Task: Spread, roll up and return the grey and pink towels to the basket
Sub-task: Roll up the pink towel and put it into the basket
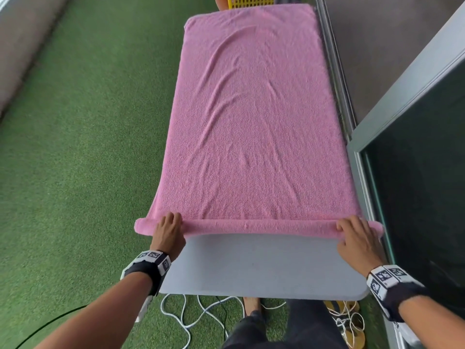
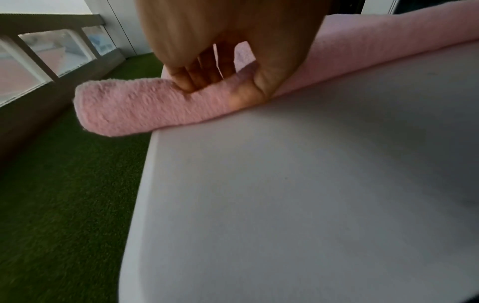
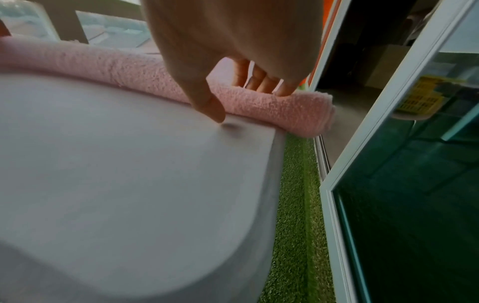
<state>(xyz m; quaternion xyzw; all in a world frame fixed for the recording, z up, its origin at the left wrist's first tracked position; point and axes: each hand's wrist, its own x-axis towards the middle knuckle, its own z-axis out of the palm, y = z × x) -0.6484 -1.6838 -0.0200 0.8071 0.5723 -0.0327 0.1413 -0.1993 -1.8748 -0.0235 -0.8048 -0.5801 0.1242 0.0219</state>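
Pink towel, near edge rolled

Pink towel (image 1: 251,122) lies spread along grey worktop (image 1: 264,268), near edge in thin roll. Left hand (image 1: 167,235) grips roll's left end, fingers (image 2: 191,82) curled over. Right hand (image 1: 357,239) grips right end, fingers (image 3: 261,82) on top. Yellow basket (image 1: 250,1) at far end.

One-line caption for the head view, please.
Both hands, left hand and right hand, start rolling the pink towel on the grey table.

Black wrist straps (image 1: 142,269) carrying white blocks printed with black square markers (image 1: 385,277) are worn on both bare forearms; dark trousers (image 1: 297,331) are worn.
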